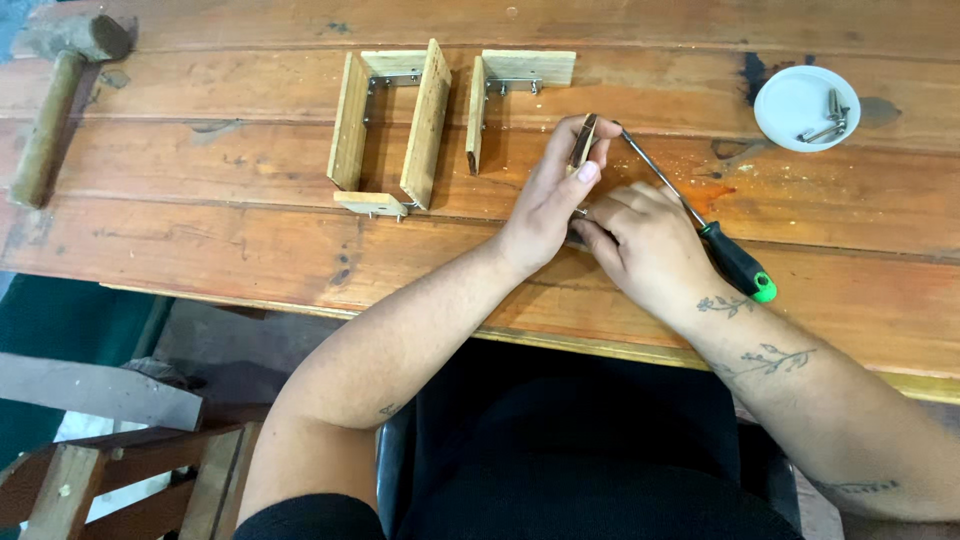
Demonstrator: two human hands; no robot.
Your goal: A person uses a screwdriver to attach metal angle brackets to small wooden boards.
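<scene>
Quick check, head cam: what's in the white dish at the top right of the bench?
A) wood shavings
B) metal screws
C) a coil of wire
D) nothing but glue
B: the white dish holds a few metal screws lying at its right side, beyond the right hand and the green-and-black-handled screwdriver beside it.

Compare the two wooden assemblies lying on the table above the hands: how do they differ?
The left assembly has four wooden pieces forming a near-closed frame; the right assembly has only two, forming an L. The left one is bigger and reaches nearer the table edge. Both are light wood joined by metal corner brackets.
</scene>
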